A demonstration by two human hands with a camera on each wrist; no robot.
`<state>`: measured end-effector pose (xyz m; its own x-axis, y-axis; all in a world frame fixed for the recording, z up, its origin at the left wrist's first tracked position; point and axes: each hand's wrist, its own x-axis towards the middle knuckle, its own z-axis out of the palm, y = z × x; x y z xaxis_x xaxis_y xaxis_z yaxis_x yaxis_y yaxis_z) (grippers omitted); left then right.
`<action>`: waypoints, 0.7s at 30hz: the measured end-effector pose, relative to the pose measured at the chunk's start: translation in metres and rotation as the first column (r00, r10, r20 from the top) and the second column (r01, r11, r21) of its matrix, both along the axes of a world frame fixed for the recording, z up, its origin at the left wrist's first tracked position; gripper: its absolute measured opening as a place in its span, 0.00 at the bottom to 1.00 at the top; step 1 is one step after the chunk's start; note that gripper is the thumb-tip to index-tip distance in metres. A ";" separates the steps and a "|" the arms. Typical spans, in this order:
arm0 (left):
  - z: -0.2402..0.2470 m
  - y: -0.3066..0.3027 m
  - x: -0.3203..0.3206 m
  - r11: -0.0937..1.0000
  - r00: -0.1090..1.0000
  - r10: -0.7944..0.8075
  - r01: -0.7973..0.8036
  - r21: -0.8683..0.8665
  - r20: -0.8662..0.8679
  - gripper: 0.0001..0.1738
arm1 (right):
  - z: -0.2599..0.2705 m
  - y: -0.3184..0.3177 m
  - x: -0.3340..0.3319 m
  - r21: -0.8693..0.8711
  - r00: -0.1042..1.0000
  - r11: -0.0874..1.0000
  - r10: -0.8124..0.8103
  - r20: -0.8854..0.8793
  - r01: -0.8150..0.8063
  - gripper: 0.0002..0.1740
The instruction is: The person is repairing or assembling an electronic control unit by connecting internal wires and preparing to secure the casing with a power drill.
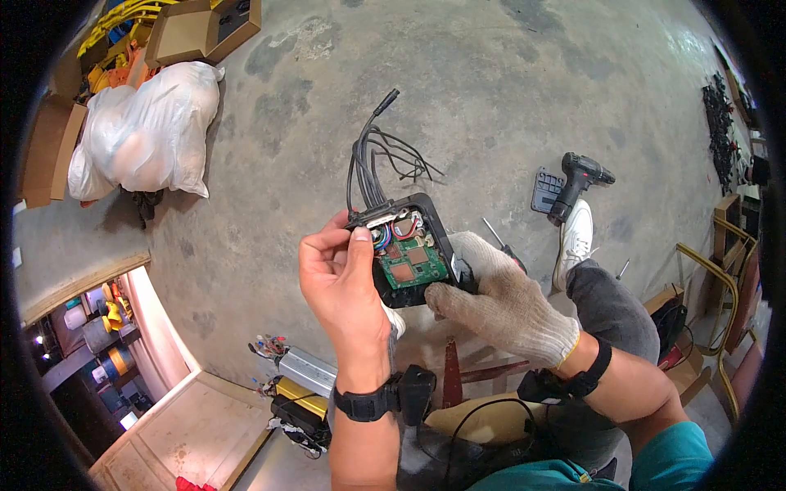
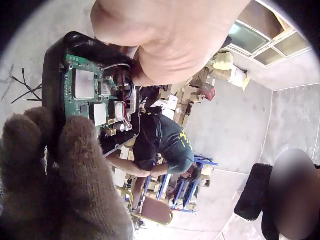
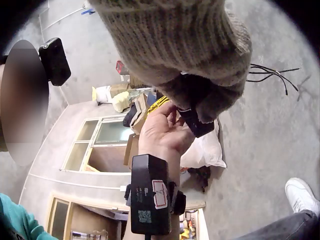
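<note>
An open black housing with a green circuit board inside is held up between both hands. My bare left hand pinches its cable side, thumb near the colored wires. Black cables rise from that edge. My gloved right hand grips the opposite side, thumb at the lower corner. In the left wrist view, the board shows metal shields, with gloved fingers against the housing. The right wrist view shows the gloved hand around the dark housing, its board hidden.
A cordless drill lies by a bit case and a white shoe. A screwdriver is on the floor behind the gloved hand. White bags and cardboard boxes stand at upper left; metal units sit low.
</note>
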<state>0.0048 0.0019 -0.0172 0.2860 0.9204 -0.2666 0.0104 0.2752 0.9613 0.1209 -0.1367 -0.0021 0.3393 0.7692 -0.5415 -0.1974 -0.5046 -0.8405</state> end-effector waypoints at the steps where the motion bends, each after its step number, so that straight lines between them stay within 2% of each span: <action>1: 0.000 0.000 0.001 1.000 1.000 0.016 -0.016 -0.012 0.020 0.11 | 0.002 0.000 0.001 -0.002 1.000 1.000 -0.008 -0.029 0.008 0.24; 3: 0.002 0.001 0.000 0.999 0.999 0.035 -0.034 -0.025 0.040 0.11 | 0.002 0.001 0.001 -0.004 0.998 1.000 -0.014 -0.058 0.014 0.24; 5: 0.008 0.007 -0.003 0.982 1.000 -0.019 0.023 -0.186 0.022 0.11 | 0.001 0.001 0.000 0.036 0.983 0.997 -0.063 -0.172 0.070 0.22; 6: 0.007 0.010 -0.006 0.982 1.000 -0.016 0.020 -0.187 0.022 0.11 | 0.001 0.000 0.000 0.036 0.983 0.997 -0.060 -0.173 0.067 0.22; 8: 0.004 0.018 -0.012 0.935 0.986 -0.098 0.139 -0.326 0.138 0.14 | 0.002 0.000 0.003 0.038 0.983 0.998 -0.047 -0.179 0.055 0.21; 12: 0.002 0.017 -0.015 0.929 0.975 -0.073 0.143 -0.341 0.210 0.16 | 0.013 0.004 0.006 0.020 0.976 0.999 -0.034 -0.217 0.040 0.19; 14: 0.003 0.017 -0.013 0.923 0.975 -0.067 0.142 -0.357 0.214 0.16 | 0.008 0.003 0.004 0.056 0.955 0.995 -0.067 -0.290 0.087 0.18; 17: 0.002 0.017 -0.015 0.920 0.973 -0.081 0.156 -0.359 0.216 0.16 | 0.000 0.001 0.004 0.049 0.982 0.998 -0.026 -0.187 0.035 0.17; 21: 0.005 0.017 -0.012 0.915 0.970 -0.072 0.156 -0.371 0.231 0.18 | 0.000 0.001 0.005 0.034 0.966 0.997 -0.051 -0.252 0.062 0.18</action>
